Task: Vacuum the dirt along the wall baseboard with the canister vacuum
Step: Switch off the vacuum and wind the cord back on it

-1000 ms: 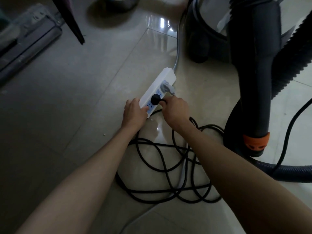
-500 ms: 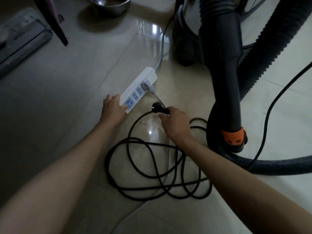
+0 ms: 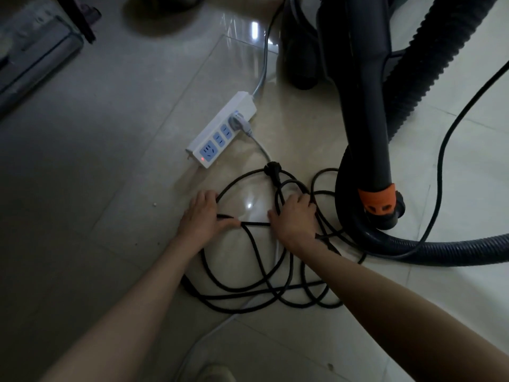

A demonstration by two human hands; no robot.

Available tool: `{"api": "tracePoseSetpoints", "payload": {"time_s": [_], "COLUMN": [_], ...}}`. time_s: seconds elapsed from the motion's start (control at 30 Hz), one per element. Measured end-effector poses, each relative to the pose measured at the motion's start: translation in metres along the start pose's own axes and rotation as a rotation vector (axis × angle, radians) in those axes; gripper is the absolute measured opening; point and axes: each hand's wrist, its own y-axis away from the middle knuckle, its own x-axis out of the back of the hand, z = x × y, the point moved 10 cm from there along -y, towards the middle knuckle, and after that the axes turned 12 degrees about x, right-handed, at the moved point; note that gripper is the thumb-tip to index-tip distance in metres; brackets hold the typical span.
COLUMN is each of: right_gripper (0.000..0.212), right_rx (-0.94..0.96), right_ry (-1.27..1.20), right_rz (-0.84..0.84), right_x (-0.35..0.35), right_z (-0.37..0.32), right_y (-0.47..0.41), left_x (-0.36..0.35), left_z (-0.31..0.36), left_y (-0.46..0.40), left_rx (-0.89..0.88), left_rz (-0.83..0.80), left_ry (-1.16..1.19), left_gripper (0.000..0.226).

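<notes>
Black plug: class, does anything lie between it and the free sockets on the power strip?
Nothing visible does. The plug lies on bare floor just right of the strip; only the grey cord runs nearby.

Black cord; white power strip (blue sockets); orange collar.

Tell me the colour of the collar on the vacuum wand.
Orange collar, clearest in the head view.

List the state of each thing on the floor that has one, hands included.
black plug: unplugged, lying on the floor
black cord: tangled in loose loops
power strip: red light on, grey plug in the far socket
left hand: holding the cord
right hand: gripping cord loops
</notes>
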Motion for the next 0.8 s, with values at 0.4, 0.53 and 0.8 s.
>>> {"api": "tracePoseSetpoints", "payload": {"time_s": [0.4,0.53,0.8], "right_gripper": [0.031,0.025,0.033], "right_rx": [0.081,0.106,0.215], "right_ry": [-0.098,-0.241,-0.549], "right_rz": [-0.158,-0.249,-0.314], "right_x": [-0.007,0.008,0.093], "right_z": [0.002,-0.022,-0.056], "right_y": [0.021,0.033,0.109], "left_x": [0.002,0.044,0.145], "left_z": [0.004,0.012,0.052], "left_y": [0.016,0.028,0.094], "left_rx": [-0.147,-0.103,-0.082], "left_rz": [-0.138,-0.134,-0.149], "left_ry": [-0.041,0.213,0.191], "left_gripper": [0.024,0.006,0.008]}}
